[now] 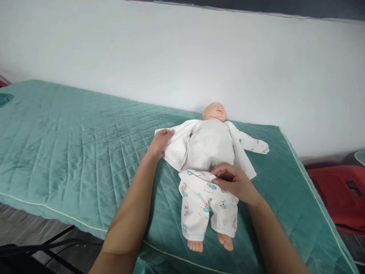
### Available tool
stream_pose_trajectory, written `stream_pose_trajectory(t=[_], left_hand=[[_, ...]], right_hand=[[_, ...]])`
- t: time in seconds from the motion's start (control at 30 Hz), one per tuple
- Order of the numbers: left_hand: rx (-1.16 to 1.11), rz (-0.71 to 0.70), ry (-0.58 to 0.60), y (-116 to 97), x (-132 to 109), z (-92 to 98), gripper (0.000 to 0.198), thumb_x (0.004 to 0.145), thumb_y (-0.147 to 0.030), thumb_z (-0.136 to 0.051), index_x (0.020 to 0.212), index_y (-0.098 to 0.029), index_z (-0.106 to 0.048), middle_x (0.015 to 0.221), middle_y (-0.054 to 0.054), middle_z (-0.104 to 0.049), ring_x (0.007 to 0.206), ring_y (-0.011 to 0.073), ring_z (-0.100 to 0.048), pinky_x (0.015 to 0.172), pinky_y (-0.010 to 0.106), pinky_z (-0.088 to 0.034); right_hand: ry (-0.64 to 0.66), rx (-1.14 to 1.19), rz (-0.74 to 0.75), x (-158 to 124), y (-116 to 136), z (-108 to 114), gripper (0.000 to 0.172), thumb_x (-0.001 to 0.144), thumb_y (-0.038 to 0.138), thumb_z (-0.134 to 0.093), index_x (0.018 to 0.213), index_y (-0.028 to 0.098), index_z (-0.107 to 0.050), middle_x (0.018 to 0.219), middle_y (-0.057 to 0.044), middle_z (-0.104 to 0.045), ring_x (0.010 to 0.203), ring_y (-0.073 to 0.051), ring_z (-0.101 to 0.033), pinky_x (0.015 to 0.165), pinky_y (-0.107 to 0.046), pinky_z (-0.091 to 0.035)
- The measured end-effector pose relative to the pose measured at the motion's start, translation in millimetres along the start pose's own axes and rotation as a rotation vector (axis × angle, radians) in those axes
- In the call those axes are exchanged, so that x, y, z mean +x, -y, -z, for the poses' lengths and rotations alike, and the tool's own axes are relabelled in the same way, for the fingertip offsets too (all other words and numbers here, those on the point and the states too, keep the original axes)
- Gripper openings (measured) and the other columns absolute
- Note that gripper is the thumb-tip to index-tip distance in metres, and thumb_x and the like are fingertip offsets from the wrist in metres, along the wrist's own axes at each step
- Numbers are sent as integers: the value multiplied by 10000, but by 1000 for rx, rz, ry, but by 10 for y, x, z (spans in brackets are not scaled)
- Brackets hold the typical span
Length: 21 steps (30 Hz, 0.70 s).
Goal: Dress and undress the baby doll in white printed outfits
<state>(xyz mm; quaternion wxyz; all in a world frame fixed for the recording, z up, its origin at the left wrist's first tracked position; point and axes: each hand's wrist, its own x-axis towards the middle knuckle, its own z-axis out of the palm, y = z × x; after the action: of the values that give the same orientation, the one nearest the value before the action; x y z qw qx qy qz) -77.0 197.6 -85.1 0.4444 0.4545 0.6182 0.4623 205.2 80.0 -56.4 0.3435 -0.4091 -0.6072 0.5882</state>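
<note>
A baby doll lies on its back on a green quilted bed cover, its feet toward me. Its white jacket is spread apart at the front, baring the white cloth torso. A printed sleeve stretches out to the right. My left hand pinches the jacket's left edge between thumb and fingers. At the doll's waist, my right hand is closed on the waistband of the white printed trousers. Both doll feet stick out below the trouser cuffs.
The green quilted cover extends far to the left and ends in piped edges at front and right. A white wall rises behind it. Beyond the right edge is a red plastic object. Black metal legs and cables show at lower left.
</note>
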Motion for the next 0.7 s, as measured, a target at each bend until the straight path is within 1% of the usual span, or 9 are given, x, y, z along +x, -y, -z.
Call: stream_pose_trajectory(t=[0.1, 0.2, 0.33, 0.4, 0.43, 0.5, 0.6, 0.63, 0.7], left_hand=[[450, -112, -45, 76, 63, 133, 273, 800, -442, -620, 682, -197, -616, 688, 24, -637, 663, 168, -534, 626, 272, -365], [718, -165, -91, 142, 9, 187, 311, 843, -484, -582, 701, -211, -626, 705, 70, -668, 714, 227, -584, 666, 304, -382], [839, -170, -295, 84, -177, 170, 330, 867, -519, -576, 747, -213, -608, 742, 119, -674, 778, 295, -620, 713, 356, -413], [800, -241, -363, -16, -283, 98, 292, 886, -476, -567, 791, -205, -620, 832, 121, -688, 811, 281, -620, 737, 358, -419], [734, -293, -346, -74, -341, 45, 274, 891, -456, -565, 811, -203, -633, 860, 108, -689, 812, 260, -614, 741, 347, -422], [522, -377, -150, -188, -473, -82, 269, 892, -448, -573, 829, -201, -661, 831, 64, -678, 770, 208, -591, 721, 311, -428], [246, -395, 376, -331, -689, -265, 312, 860, -497, -624, 820, -197, -704, 728, 18, -643, 674, 160, -547, 653, 273, -425], [222, -404, 528, -370, -752, -308, 311, 846, -503, -647, 823, -201, -718, 729, 15, -646, 670, 157, -547, 649, 273, -426], [253, -454, 734, -438, -842, -357, 279, 816, -491, -696, 794, -214, -729, 751, 16, -654, 690, 160, -552, 662, 278, -430]], right_hand=[[-11, -2, 4, -8, 5, -4, 168, 795, 353, -799, 888, 237, -723, 787, -18, -659, 646, -130, -557, 558, -260, -451], [-12, -10, -6, -23, 8, -2, 167, 802, 355, -792, 897, 237, -723, 791, -21, -664, 642, -131, -556, 551, -263, -451], [-12, -11, -5, -35, -3, 3, 161, 812, 356, -785, 913, 247, -723, 787, -17, -660, 666, -135, -560, 573, -265, -452], [-17, 3, -3, -32, -14, 1, 170, 815, 365, -783, 923, 250, -721, 777, -10, -653, 662, -132, -551, 573, -263, -443], [-23, 8, -2, -29, -19, -1, 181, 814, 374, -783, 927, 249, -719, 773, -8, -649, 652, -129, -542, 566, -263, -434], [-39, 9, 6, -18, -27, -5, 206, 814, 398, -781, 932, 243, -713, 759, -2, -638, 626, -124, -521, 545, -262, -408], [-69, -25, 31, 6, -26, -1, 233, 821, 428, -770, 947, 243, -707, 659, 27, -563, 569, -115, -466, 512, -259, -358], [-80, -45, 42, 17, -20, 3, 237, 824, 433, -766, 955, 245, -708, 617, 40, -522, 551, -114, -444, 504, -260, -344], [-122, -93, 70, 47, 1, 11, 239, 823, 435, -767, 963, 249, -712, 583, 50, -481, 536, -115, -423, 501, -264, -333]])
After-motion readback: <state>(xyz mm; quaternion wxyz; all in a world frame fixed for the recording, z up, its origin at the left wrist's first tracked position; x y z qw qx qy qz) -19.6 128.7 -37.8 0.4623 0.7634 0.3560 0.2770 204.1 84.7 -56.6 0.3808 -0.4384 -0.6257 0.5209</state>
